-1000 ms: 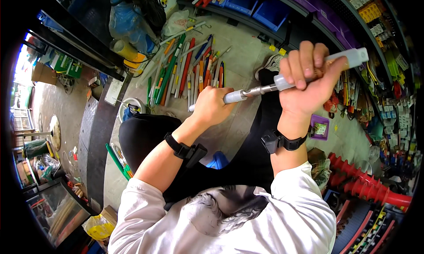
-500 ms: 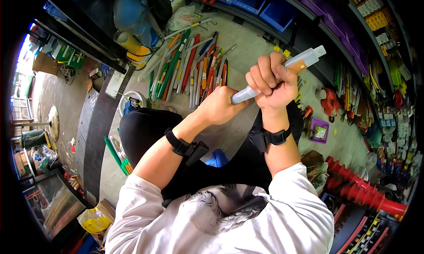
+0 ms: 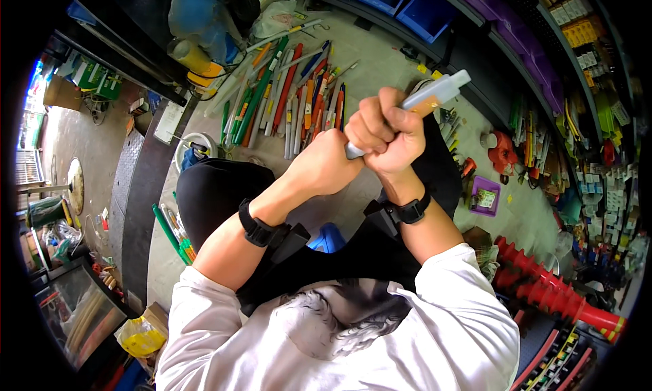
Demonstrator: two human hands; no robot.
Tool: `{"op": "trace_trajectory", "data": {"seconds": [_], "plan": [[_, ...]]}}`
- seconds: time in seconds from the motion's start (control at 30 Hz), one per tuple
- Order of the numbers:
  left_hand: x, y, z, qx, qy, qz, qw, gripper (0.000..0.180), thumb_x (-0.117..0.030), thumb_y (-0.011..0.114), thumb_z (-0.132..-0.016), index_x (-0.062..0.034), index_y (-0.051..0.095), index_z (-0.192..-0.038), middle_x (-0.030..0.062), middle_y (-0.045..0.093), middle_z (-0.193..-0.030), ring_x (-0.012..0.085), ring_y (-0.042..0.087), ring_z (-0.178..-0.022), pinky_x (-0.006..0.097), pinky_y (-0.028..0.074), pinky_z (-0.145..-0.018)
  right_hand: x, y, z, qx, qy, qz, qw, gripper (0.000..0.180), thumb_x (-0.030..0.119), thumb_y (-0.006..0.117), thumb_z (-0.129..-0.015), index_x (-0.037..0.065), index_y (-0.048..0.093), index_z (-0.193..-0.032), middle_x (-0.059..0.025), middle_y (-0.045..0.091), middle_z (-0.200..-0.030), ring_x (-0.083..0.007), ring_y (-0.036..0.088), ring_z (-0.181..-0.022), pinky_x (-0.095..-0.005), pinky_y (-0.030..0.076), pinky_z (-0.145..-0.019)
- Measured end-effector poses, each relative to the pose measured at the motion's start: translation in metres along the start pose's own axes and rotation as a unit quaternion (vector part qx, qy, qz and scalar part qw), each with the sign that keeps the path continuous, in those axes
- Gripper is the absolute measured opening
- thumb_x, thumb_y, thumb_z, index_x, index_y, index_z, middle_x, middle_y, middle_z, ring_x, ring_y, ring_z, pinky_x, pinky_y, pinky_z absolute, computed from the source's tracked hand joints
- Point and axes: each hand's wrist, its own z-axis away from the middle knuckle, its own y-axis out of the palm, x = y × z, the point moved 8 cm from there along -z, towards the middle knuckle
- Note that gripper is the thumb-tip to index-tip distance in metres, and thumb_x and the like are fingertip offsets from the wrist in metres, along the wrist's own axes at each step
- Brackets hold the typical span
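you hold a pale grey tube (image 3: 435,95) with an orange band, raised in front of you above the floor and tilted up to the right. your right hand (image 3: 384,129) is fisted tight around its lower part. your left hand (image 3: 322,163) is closed against that fist at the tube's lower end. rows of coloured pens (image 3: 285,99) lie on the floor beyond, with blue bins (image 3: 407,7) farther off.

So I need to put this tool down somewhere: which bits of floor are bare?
Bare concrete lies between the row of tools and the blue bins, and right of the purple tray toward the red ribbed hose. The tool row, and the floor by the right shelf, are crowded. Both the left hand and the right hand grip the grey-handled tool.
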Motion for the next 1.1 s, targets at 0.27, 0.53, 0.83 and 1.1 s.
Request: {"op": "trace_trajectory", "data": {"seconds": [0.27,0.53,0.83,1.1], "plan": [[-0.018,-0.011,0.008,0.028,-0.025,0.038,0.999,0.039,-0.020,0.073,-0.076,0.0113,0.064,-0.097,0.0277,0.068,-0.085,0.0395,0.070,-0.081,0.042,0.055,-0.072,-0.006,-0.013,-0.004,-0.078,-0.034,0.121,0.989,0.033,0.025,0.054,-0.093,0.015,0.034,-0.068,0.0026,0.037,-0.056,-0.0143,0.042,-0.051,-0.0315,0.042,-0.058],[-0.022,-0.071,0.001,-0.193,0.031,0.376,0.906,0.019,-0.021,0.054,-0.099,-0.0035,0.051,-0.106,0.0006,0.048,-0.068,0.0066,0.043,-0.054,0.023,0.036,-0.047,-0.064,-0.054,0.032,-0.146,0.042,0.255,0.955,0.059,0.054,0.041,-0.104,0.004,0.040,-0.134,-0.0110,0.060,-0.115,-0.0173,0.059,-0.103,-0.0318,0.049,-0.083],[-0.019,-0.123,0.014,-0.302,0.121,0.506,0.799,0.061,-0.063,0.033,-0.103,-0.0056,0.053,-0.096,0.0024,0.048,-0.063,0.0119,0.045,-0.047,0.027,0.039,-0.044,-0.099,-0.046,0.087,-0.168,0.141,0.317,0.923,0.053,0.052,0.041,-0.105,0.002,0.053,-0.091,-0.0016,0.048,-0.068,-0.0062,0.036,-0.050,-0.0234,0.026,-0.046],[-0.068,-0.112,0.052,-0.292,0.180,0.482,0.806,0.035,-0.040,0.041,-0.108,-0.0070,0.050,-0.104,-0.0017,0.048,-0.064,0.0058,0.043,-0.048,0.024,0.035,-0.044,-0.073,-0.001,0.098,-0.365,0.051,0.277,0.887,0.055,0.059,0.046,-0.101,0.005,0.053,-0.088,0.0032,0.035,-0.057,-0.0096,0.025,-0.043,-0.0256,0.020,-0.043]]}}
